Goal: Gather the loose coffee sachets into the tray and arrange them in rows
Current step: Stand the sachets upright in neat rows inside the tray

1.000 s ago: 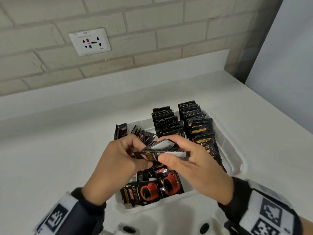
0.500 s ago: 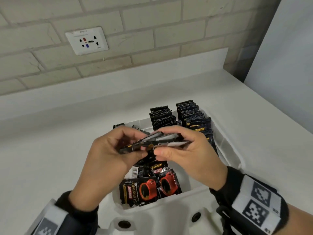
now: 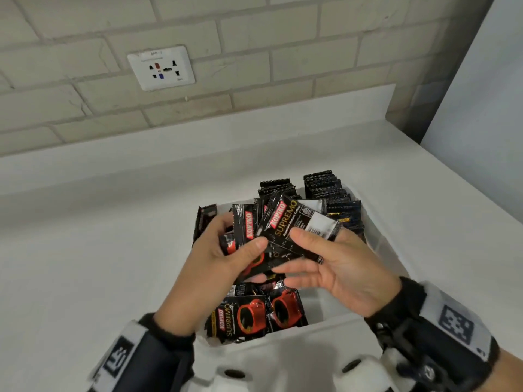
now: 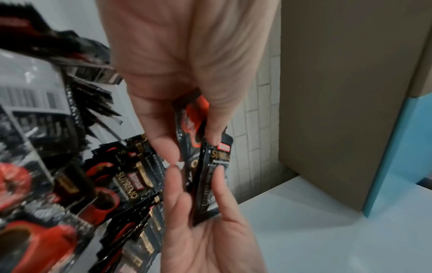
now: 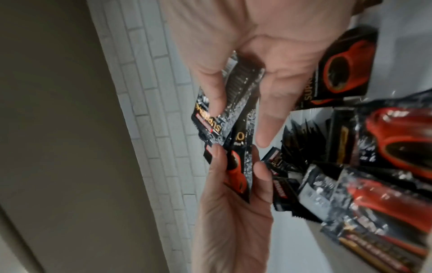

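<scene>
Both hands meet in the middle of the head view, above a white tray on a white counter. The left hand pinches a small fan of black coffee sachets, thumb on top and fingers curled beneath. The right hand pinches the top sachet under its thumb, the other fingers loosely extended below. Upright rows of sachets fill the tray's upper end; loose sachets lie flat at its lower end. A wall socket sits upper left on the brick wall
</scene>
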